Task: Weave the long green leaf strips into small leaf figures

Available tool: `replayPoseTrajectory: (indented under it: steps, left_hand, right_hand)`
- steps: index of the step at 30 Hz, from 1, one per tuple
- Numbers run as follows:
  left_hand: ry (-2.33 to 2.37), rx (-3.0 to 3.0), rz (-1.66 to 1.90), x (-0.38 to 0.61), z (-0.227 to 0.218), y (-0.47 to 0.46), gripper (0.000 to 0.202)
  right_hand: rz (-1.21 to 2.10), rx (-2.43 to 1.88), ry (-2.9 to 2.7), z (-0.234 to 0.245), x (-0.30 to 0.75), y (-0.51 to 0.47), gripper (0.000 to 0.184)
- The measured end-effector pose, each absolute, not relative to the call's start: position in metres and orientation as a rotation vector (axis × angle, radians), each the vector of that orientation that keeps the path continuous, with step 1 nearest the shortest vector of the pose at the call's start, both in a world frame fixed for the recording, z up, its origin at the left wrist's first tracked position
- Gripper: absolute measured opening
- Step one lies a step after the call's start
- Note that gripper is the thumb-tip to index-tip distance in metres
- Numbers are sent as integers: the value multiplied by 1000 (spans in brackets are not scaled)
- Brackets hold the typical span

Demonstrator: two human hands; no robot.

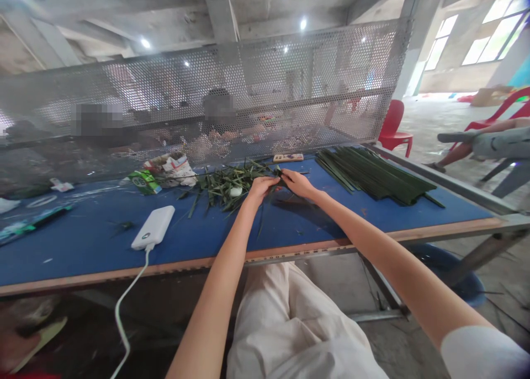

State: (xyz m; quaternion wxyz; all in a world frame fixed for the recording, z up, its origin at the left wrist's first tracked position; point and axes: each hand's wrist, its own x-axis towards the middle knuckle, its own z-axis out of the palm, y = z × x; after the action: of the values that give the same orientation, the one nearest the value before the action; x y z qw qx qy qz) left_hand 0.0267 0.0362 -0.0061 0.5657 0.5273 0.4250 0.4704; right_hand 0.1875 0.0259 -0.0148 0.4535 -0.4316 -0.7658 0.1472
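Observation:
My left hand (263,187) and my right hand (296,182) meet over the middle of the blue table (232,235). Their fingers are pinched on a dark green leaf strip (278,171), mostly hidden by the fingertips. Beside my left hand lies a loose pile of cut green leaf pieces (219,185), with a small white object (236,192) on it. To the right of my right hand, long dark green leaf strips (372,175) are stacked in a flat fan. A pale, oblong case (288,157) rests just beyond my hands.
A white power bank (154,228) with a cable (118,313) hanging off the edge sits left. Behind it are a green packet (144,182) and crumpled paper (180,169). A perforated metal screen (290,86) closes the back; a person's legs (497,144) show at right.

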Motion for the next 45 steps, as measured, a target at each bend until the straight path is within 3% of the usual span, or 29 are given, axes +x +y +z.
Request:
replayPoseTrajectory:
  steps: [4,10,18,23,31,45]
  left_hand:
    - [1039,1244,1176,24,-3,35,15]
    - [1069,1260,1269,22,-1,36,18]
    - [1058,950,1520,15,-5,45,10]
    - [1040,929,1465,15,-4,44,10]
    - [1016,966,1260,23,-1,42,13]
    - [1013,1012,1413,24,-3,37,11]
  right_hand:
    - [355,-997,-2029,-10,193,21,14]
    - [1005,-748,-1952,-5,197,26,28]
    - [1375,-548,-1901,4,194,10,46]
    - [1392,-566,-1837,3,190,10,44]
    - [1229,-676,-1710,-10,184,23,18]
    - [1247,-717,-1783,-15,192,30,46]
